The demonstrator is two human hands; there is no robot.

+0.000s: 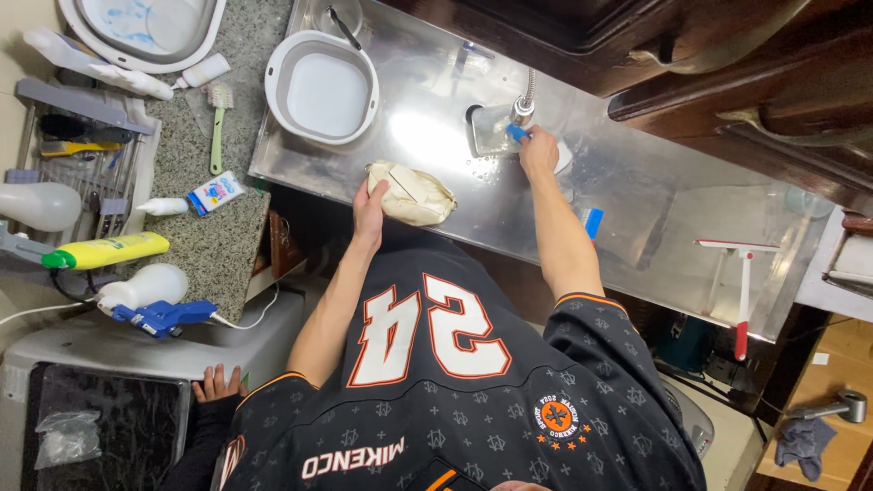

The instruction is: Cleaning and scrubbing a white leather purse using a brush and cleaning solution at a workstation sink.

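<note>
My left hand [368, 207] grips the near edge of a crumpled beige pouch [414, 193] that lies on the stainless steel counter [655, 182]. My right hand [538, 151] reaches to the flexible metal faucet [525, 102] and holds a small blue-handled thing [516, 133]; what it is I cannot tell. Its tip is at a clear square container [491, 127] under the faucet. My black jersey fills the bottom of the view.
A white basin [323, 86] stands left of the pouch and another basin [145, 27] at the top left. On the granite lie a green brush [216, 127], a tube [205, 194] and a yellow bottle [105, 250]. A red-handled squeegee [741, 291] lies right. Another person's hand [218, 382] rests at lower left.
</note>
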